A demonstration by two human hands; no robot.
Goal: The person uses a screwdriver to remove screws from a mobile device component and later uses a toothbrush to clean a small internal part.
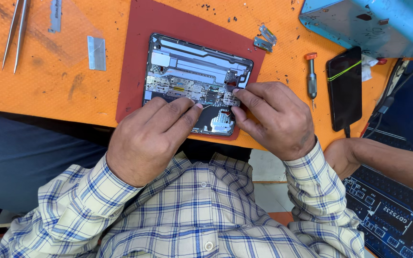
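Our fingers (192, 109) rest on the opened tablet (197, 71), which lies with its back cover off on a dark red mat (139, 28) near the middle of the bench (63, 91), close to its near edge. The left hand (149, 138) has its fingers drawn together and laid flat, the tips pressing on the lower part of the exposed board. The right hand (276, 119) has thumb and forefinger pinched close on a small part at the tablet's right edge; what that part is we cannot tell, since the fingertips cover it. Both hands hide the tablet's near corner. Just beyond the mat's far right corner lie two small metal brackets (265, 39), touching each other. To the right stands one small screwdriver (311, 76) with an orange cap, and beside it one black phone (344, 88) with a cable at its near end. At the far left corner we see one pair of tweezers (16, 33), one thin metal blade (55, 15) and one flat metal plate (96, 52). A light blue box (374, 24) fills the far right corner. Another person's forearm (383, 160) reaches in at the right, over a dark printed mat (393, 215). The bench top is orange, textured and smudged with dark stains.
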